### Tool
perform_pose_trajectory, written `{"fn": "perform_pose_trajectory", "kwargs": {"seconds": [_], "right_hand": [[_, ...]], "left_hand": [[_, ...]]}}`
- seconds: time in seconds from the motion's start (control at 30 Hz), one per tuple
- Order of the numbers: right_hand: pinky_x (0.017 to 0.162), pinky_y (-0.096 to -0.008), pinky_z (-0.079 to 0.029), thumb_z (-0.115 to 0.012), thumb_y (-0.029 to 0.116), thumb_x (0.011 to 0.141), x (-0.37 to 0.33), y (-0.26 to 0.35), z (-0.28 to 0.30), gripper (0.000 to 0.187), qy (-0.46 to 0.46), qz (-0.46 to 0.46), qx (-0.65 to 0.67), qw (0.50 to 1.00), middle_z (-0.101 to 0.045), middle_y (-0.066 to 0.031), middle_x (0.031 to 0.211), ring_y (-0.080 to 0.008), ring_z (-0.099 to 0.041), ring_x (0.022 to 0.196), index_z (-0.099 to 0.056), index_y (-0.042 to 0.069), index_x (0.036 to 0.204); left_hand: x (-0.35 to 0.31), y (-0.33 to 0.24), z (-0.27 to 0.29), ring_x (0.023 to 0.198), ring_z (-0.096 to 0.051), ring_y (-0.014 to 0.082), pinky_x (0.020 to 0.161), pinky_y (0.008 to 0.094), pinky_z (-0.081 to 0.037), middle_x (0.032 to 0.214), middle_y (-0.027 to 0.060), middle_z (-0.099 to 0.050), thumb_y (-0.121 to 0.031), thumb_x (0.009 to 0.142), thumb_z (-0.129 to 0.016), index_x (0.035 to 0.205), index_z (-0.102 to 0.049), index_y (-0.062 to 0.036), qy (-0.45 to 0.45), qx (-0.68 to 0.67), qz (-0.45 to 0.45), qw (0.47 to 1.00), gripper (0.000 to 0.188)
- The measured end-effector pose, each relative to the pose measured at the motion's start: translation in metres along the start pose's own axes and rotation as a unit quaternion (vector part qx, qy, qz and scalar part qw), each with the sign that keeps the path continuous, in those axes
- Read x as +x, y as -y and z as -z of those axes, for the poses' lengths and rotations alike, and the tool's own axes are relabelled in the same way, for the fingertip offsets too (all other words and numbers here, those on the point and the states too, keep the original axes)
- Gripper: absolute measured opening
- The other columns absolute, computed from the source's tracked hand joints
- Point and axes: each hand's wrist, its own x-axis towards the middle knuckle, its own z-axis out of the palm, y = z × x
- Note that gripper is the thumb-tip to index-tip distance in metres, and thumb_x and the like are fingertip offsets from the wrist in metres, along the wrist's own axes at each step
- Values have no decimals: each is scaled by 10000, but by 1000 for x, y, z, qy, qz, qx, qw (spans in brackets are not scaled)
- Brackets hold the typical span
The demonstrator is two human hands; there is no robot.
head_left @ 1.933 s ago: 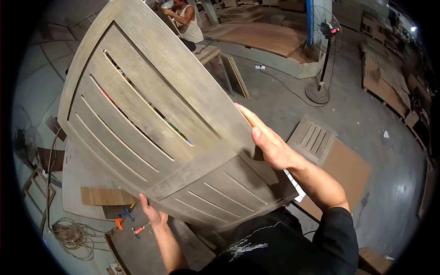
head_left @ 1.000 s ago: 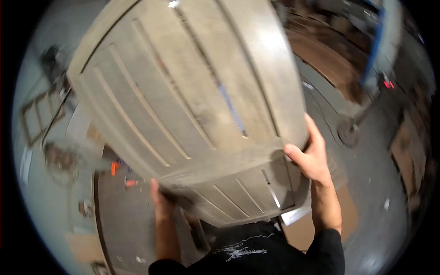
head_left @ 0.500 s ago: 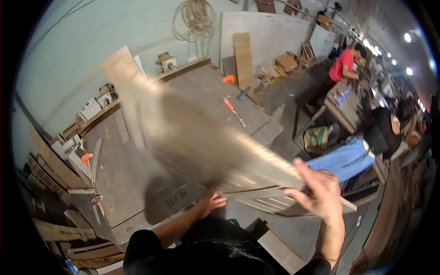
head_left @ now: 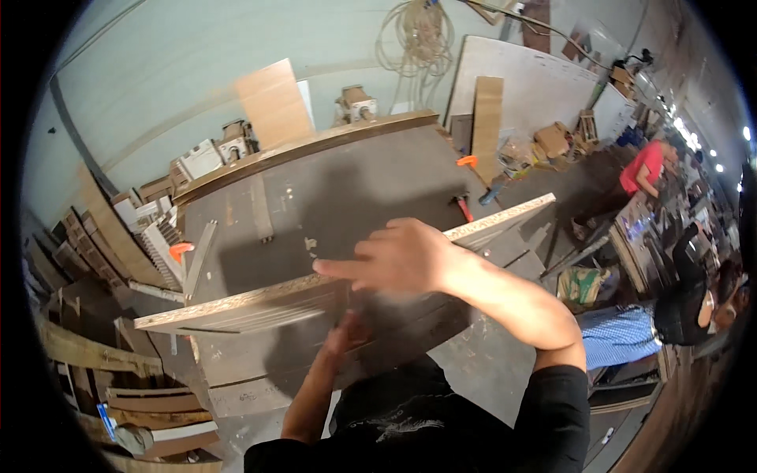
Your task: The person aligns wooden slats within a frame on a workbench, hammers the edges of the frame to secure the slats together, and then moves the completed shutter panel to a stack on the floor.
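Observation:
A long chipboard panel (head_left: 260,303) is tilted up on its edge across the worktable, its raw speckled edge uppermost and pale grooves running along its near face. My right hand (head_left: 402,256) is over the middle of that upper edge, index finger stretched to the left and the other fingers apart. Whether it touches the panel is unclear. Lower down, my left hand (head_left: 347,335) is beside the near face, its fingers smeared by motion and shadow. Beyond the panel lies the brown worktable top (head_left: 371,162), with a red-handled tool (head_left: 464,208) on it.
A wooden rail (head_left: 307,150) borders the table's far side. An orange clamp-like piece (head_left: 467,161) and a blue-headed tool (head_left: 490,194) lie at its right. Stacked boards (head_left: 150,363) crowd the left. People work at benches on the right, one wearing a red shirt (head_left: 643,167).
The panel has swung from a steep slant to lying lengthwise across the table. My right hand has left its right end and moved left to the middle; the view has shifted left.

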Motion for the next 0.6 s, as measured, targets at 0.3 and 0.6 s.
{"fn": "perform_pose_trajectory", "kwargs": {"seconds": [0.3, 0.6], "right_hand": [[700, -324, -525, -594, 420, 950, 23, -39, -45, 439, -160, -13, 104, 982, -705, -18, 988, -193, -686, 840, -584, 220, 1341], [940, -368, -439, -378, 284, 1067, -248, -138, -105, 409, -634, -556, 82, 532, -630, -129, 1090, -252, -566, 1036, -537, -26, 1281]], "left_hand": [[-200, -215, -63, 886, -692, 295, 934, 445, -480, 916, 92, -732, -349, 813, -717, 1050, -697, -49, -172, 455, -654, 580, 383], [-182, -321, -72, 785, -652, 378, 655, 476, -501, 801, 132, -670, -369, 765, -789, 885, -642, -76, -246, 689, -270, 626, 349]]}}
